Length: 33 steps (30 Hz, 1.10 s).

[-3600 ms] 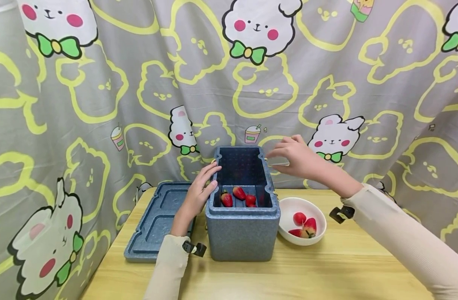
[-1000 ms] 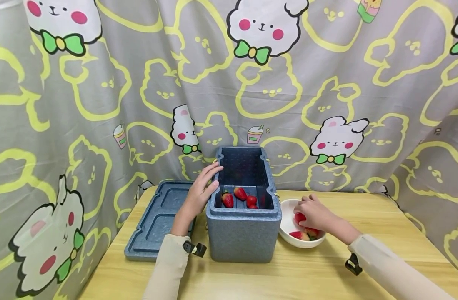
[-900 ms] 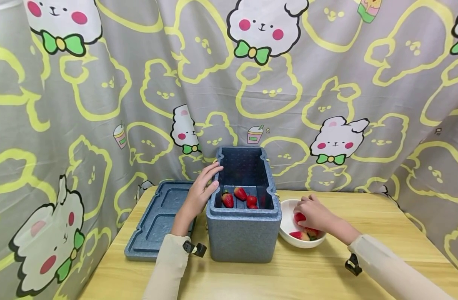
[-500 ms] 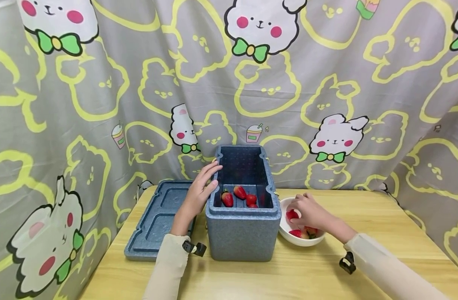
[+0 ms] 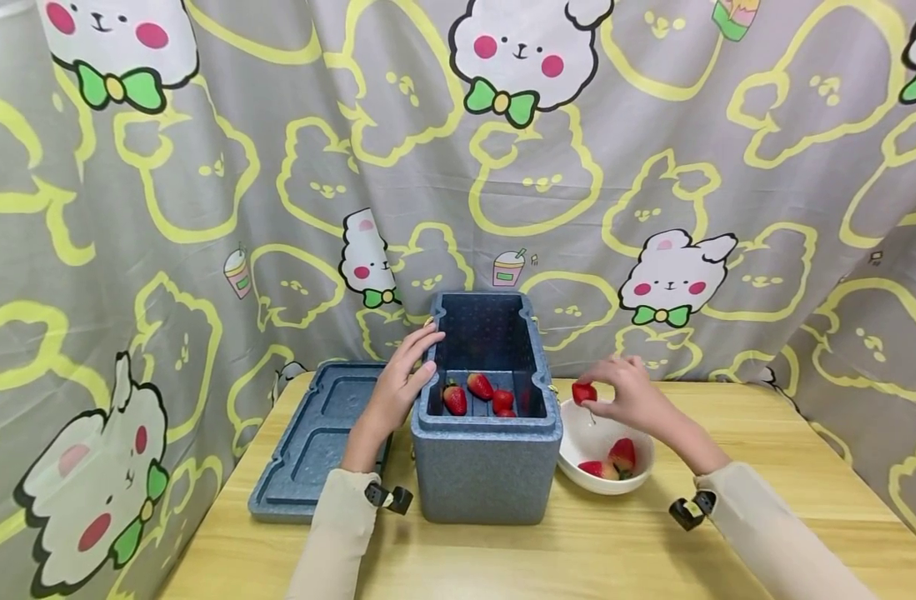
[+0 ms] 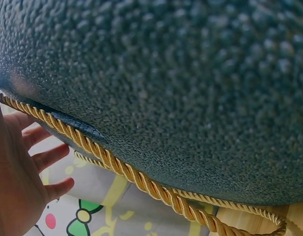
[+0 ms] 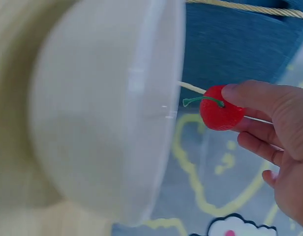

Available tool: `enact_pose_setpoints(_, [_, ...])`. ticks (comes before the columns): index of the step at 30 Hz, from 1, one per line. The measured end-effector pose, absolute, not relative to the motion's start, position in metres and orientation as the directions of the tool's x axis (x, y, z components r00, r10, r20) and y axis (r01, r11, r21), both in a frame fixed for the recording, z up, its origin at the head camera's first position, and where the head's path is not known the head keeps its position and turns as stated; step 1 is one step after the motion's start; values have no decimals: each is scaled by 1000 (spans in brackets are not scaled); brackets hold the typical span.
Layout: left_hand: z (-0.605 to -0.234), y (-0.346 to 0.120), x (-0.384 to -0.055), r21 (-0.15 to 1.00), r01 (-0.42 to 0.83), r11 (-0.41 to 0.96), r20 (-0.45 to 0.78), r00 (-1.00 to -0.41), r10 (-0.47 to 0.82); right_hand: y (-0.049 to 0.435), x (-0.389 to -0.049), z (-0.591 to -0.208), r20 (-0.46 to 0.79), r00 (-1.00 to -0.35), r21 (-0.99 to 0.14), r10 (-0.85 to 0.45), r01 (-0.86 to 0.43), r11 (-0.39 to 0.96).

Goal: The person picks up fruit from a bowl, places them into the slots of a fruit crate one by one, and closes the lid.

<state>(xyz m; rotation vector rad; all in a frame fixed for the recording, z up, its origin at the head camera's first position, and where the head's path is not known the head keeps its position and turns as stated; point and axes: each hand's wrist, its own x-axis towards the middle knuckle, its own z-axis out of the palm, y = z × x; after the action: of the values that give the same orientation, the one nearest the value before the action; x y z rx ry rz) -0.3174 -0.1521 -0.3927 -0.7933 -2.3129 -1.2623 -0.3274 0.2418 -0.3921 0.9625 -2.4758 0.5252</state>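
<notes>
The open blue-grey foam box (image 5: 488, 475) stands mid-table, with strawberries (image 5: 454, 398) and round red fruit (image 5: 503, 401) on its floor. My left hand (image 5: 399, 385) rests on its left rim, fingers extended; in the left wrist view they spread beside the box wall. Above the white bowl (image 5: 578, 454), my right hand (image 5: 633, 396) pinches a round red cherry (image 7: 221, 108) between thumb and fingers. Its thin green stem hangs free in the right wrist view. Below it, strawberries (image 5: 623, 454) lie in the bowl, just right of the box.
Left of the box, its blue-grey lid (image 5: 315, 450) lies flat on the wooden table (image 5: 495, 562). A gold rope (image 6: 127, 169) runs along the box's side. Close behind hangs a patterned grey curtain (image 5: 292, 200).
From above the box, my right hand went down into the bowl, took hold of the cherry and lifted it above the bowl. My left hand stays on the box rim.
</notes>
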Motion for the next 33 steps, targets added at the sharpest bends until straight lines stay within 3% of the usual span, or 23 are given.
enact_pose_setpoints(9, [-393,-154,-317,626,643,442,575,-763,295,238,-322,-350,766,-513,-171,-388,-744,646])
enact_pose_setpoints(19, [-392,-152,-316,631,641,437,573,-765,295,204,-303,-308,873,-401,-195,-277,-807,557])
enact_pose_setpoints(25, [-392,-152,-316,631,639,439,571,-766,294,179,-298,-296,885,-368,-197,-284,-851,486])
enact_pose_setpoints(33, [-393,-153,-317,632,633,447,568,-771,289,154,-302,-301,859,-369,-172,-354,-861,478])
